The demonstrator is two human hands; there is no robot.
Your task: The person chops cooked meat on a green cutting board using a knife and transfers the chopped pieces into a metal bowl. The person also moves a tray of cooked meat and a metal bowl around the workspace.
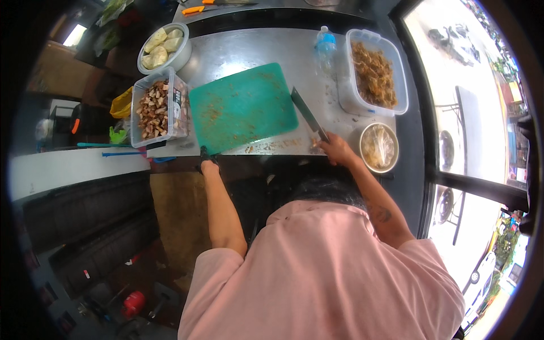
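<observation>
My right hand [336, 148] grips the dark handle of a knife [307, 109], whose broad blade lies along the right edge of a green cutting board [244, 106]. Brown bits are smeared on the board and scattered on the steel tabletop [216, 49] in front of it. My left hand [209, 161], in a black glove, is at the board's near left corner; its fingers are partly hidden, and I cannot tell whether they grip the corner. A clear plastic box of chopped brown and pale pieces [154, 111] stands just left of the board.
Behind that box is a round tub of pale peeled chunks [160, 49]. To the right stand a plastic bottle [325, 46], a clear container of shredded brown food [375, 76] and a round tub with a plastic bag [379, 148]. Orange-handled knives [194, 10] lie on a surface beyond.
</observation>
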